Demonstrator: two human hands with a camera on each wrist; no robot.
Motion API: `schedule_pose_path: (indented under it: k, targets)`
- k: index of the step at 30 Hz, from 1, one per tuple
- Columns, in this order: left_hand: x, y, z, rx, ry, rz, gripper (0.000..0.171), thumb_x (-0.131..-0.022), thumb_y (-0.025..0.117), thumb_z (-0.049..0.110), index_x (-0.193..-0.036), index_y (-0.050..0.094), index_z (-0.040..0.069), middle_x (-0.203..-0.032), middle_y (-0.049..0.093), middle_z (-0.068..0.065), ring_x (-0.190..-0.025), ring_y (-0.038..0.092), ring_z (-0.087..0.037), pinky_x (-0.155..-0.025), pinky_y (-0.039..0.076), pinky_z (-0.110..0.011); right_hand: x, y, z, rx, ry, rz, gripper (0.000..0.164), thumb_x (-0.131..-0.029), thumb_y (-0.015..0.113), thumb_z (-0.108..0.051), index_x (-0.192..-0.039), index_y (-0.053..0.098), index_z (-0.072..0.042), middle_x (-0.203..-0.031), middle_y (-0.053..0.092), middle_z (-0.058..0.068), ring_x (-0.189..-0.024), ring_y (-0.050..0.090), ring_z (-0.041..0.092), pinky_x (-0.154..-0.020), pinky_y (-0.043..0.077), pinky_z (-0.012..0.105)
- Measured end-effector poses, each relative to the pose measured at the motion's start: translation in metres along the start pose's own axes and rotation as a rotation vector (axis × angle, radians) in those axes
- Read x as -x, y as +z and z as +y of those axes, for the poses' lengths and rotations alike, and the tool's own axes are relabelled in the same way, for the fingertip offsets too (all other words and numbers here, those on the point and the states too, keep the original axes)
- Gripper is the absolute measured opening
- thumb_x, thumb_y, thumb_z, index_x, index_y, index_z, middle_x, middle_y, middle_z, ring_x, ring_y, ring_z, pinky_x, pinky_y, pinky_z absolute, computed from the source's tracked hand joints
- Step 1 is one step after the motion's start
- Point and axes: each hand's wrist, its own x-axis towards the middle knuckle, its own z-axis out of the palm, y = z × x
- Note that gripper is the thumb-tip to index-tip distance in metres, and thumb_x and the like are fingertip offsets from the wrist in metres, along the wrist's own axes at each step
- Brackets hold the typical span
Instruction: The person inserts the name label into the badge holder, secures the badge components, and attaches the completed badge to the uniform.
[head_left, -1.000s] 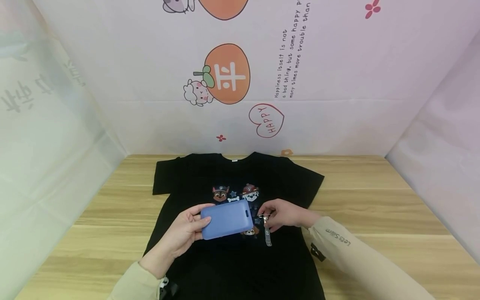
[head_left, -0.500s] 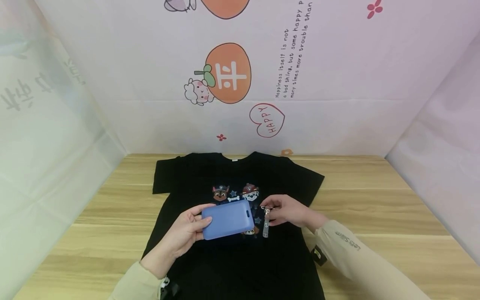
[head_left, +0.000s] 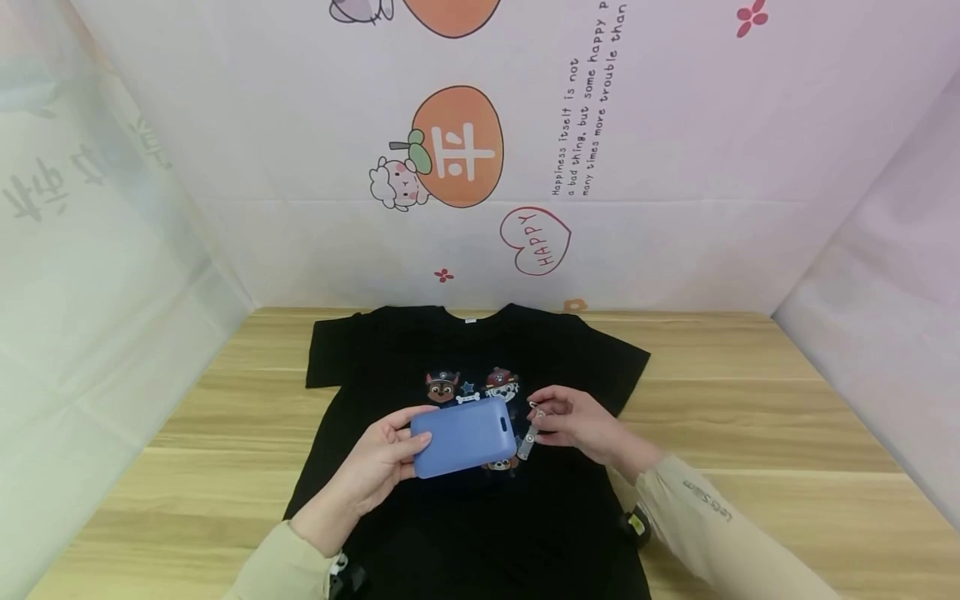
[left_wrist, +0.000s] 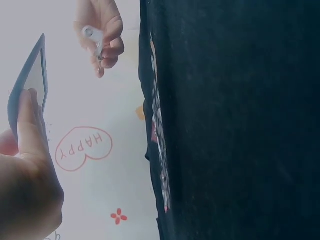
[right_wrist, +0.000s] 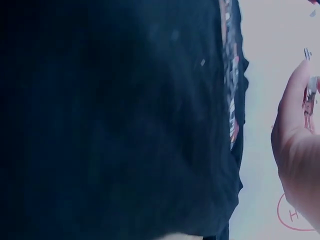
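Observation:
My left hand (head_left: 381, 458) grips the left end of a blue badge holder (head_left: 467, 439), thumb on its face. A small slot shows at the holder's right end. Just right of that end, my right hand (head_left: 583, 427) pinches a badge clip (head_left: 528, 444) by its metal part, and its clear strap hangs down to the left. Clip and holder are apart in the left wrist view, where the badge holder (left_wrist: 19, 87) is seen edge-on and the clip's strap (left_wrist: 91, 34) points toward the camera. Both hands are above a black T-shirt (head_left: 480, 533) with cartoon dog faces.
The T-shirt lies spread on a wooden table (head_left: 750, 400), neck toward the back. A printed white cloth (head_left: 660, 167) stands behind it, with white cloth walls at both sides. Dark wrist cameras show at both cuffs.
My right hand has risen slightly and turned, so the clip's strap now slants toward the badge holder. My left hand has shifted a little right with the holder.

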Motion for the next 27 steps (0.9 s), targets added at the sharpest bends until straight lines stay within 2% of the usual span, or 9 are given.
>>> schedule_pose_path:
  k: [5, 12, 17, 27]
  targets:
    - [-0.002, 0.004, 0.001, -0.001, 0.004, 0.002, 0.053, -0.097, 0.052, 0.01, -0.142, 0.028, -0.006, -0.115, 0.066, -0.007, -0.094, 0.067, -0.013, -0.083, 0.056, -0.03, 0.005, 0.003, -0.002, -0.091, -0.024, 0.055, 0.038, -0.093, 0.054, -0.002, -0.127, 0.04, 0.01, -0.095, 0.06, 0.0, -0.085, 0.061, 0.008, -0.08, 0.056, 0.027]
    - [-0.005, 0.008, 0.001, 0.006, -0.005, 0.001, 0.053, -0.097, 0.051, 0.01, -0.143, 0.028, -0.005, -0.116, 0.065, -0.008, -0.094, 0.067, -0.013, -0.083, 0.055, -0.031, 0.009, 0.007, -0.004, -0.218, -0.076, 0.123, 0.023, -0.095, 0.051, 0.0, -0.117, 0.047, -0.003, -0.092, 0.061, -0.003, -0.084, 0.062, 0.005, -0.08, 0.056, 0.024]
    - [-0.005, 0.011, 0.001, 0.012, -0.007, 0.005, 0.052, -0.097, 0.051, 0.008, -0.143, 0.028, -0.005, -0.115, 0.066, -0.007, -0.093, 0.067, -0.012, -0.082, 0.056, -0.029, 0.011, 0.009, -0.003, -0.297, -0.102, 0.15, 0.019, -0.096, 0.049, 0.0, -0.111, 0.05, -0.011, -0.092, 0.062, -0.004, -0.084, 0.063, 0.005, -0.081, 0.055, 0.023]
    - [-0.008, 0.015, 0.001, 0.01, -0.013, 0.009, 0.05, -0.098, 0.05, 0.009, -0.142, 0.03, -0.004, -0.117, 0.065, -0.008, -0.094, 0.067, -0.013, -0.083, 0.055, -0.031, 0.014, 0.013, -0.003, -0.377, -0.138, 0.164, 0.021, -0.096, 0.046, 0.002, -0.114, 0.049, -0.009, -0.093, 0.061, -0.004, -0.088, 0.062, 0.005, -0.084, 0.054, 0.022]
